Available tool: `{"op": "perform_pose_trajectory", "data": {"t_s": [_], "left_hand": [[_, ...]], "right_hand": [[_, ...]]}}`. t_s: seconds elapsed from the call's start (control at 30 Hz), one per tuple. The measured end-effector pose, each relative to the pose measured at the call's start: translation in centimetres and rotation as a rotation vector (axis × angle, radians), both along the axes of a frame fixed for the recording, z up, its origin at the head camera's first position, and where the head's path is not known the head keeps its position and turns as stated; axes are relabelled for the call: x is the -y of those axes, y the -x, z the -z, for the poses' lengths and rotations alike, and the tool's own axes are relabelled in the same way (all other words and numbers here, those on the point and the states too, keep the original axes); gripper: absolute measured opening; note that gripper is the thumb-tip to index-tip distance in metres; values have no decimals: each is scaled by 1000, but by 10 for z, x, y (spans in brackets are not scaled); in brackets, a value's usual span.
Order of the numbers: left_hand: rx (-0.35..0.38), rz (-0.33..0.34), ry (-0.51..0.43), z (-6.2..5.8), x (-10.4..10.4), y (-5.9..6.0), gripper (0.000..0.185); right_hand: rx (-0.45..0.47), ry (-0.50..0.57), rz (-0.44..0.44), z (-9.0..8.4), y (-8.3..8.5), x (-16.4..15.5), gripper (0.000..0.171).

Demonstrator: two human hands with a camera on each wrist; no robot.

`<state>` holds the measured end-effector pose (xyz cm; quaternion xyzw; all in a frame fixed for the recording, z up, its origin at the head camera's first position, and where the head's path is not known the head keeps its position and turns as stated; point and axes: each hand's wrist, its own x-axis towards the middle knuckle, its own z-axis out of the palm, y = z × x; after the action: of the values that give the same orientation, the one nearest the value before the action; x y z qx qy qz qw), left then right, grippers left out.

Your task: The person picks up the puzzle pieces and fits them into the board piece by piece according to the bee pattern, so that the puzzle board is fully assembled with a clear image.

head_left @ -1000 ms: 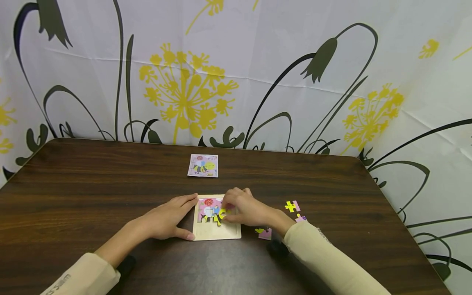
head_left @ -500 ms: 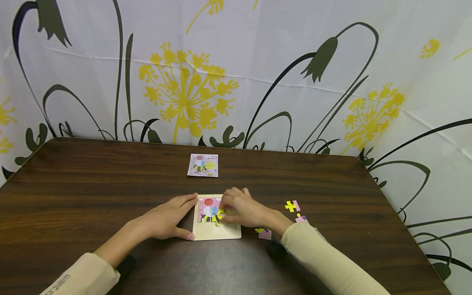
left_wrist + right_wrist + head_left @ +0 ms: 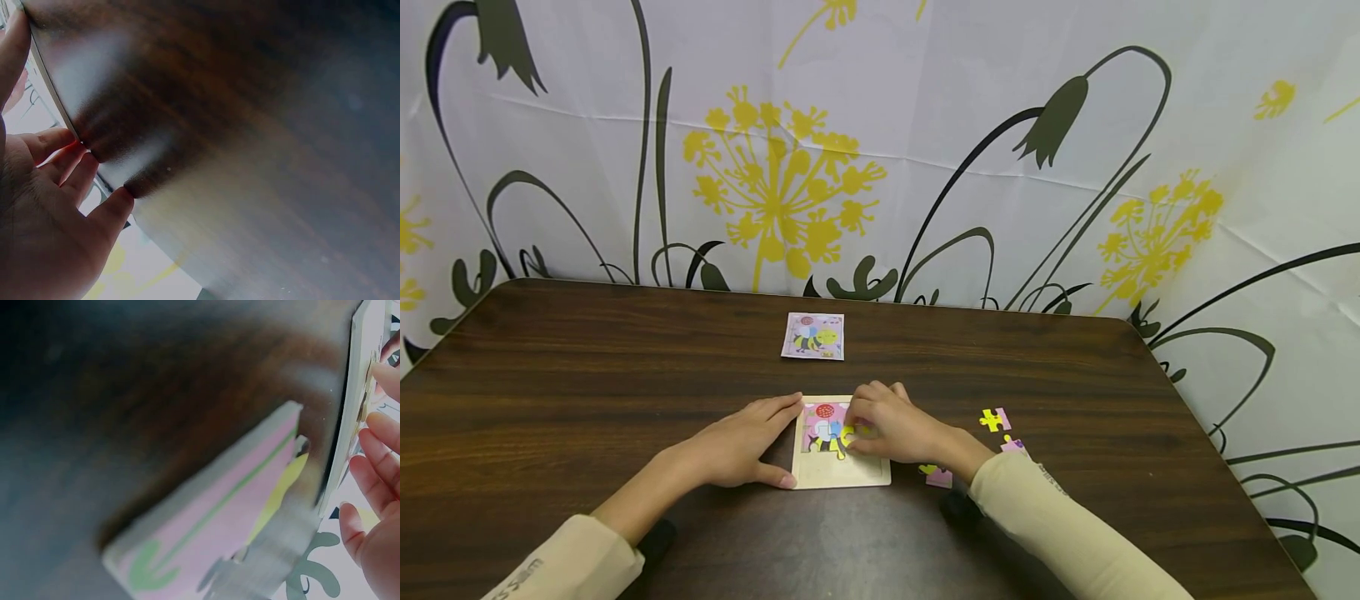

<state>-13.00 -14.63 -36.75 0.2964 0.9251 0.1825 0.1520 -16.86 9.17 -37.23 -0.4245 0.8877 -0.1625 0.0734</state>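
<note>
Two cream sleeves reach in from the near edge of a dark wood counter [image 3: 587, 392]. Just beyond them lies a pale wooden puzzle tray [image 3: 841, 473], partly filled with pink, white and yellow pieces. The left hand [image 3: 739, 446] rests flat on the counter at the tray's 9 o'clock side, its fingers [image 3: 65, 159] straight and relaxed against the tray's edge and the thumb along the tray's near corner; it holds nothing. The right hand [image 3: 895, 427] lies over the tray's 3 o'clock half, fingers [image 3: 375, 481] curled down onto a yellow puzzle piece [image 3: 847, 434] sitting among the placed pieces; whether it pinches or only presses that piece cannot be told. At the tray's 4 o'clock, beside the right wrist, lies a loose pink piece [image 3: 938, 477]. Further toward 3 o'clock lie a yellow-and-pink piece [image 3: 994, 419] and another pink piece [image 3: 1012, 444]. Farther off at 12 o'clock, well apart from the tray, a small picture card [image 3: 812, 337] shows a bee. Behind the counter hangs a white curtain [image 3: 925, 142] printed with yellow and dark flowers.
</note>
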Motion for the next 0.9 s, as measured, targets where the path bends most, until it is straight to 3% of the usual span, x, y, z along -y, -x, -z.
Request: {"op": "perform_pose_trajectory", "data": {"t_s": [0.9], "left_hand": [[12, -1, 4, 0, 0, 1, 91]], "right_hand": [[46, 26, -21, 0, 3, -2, 24]]}}
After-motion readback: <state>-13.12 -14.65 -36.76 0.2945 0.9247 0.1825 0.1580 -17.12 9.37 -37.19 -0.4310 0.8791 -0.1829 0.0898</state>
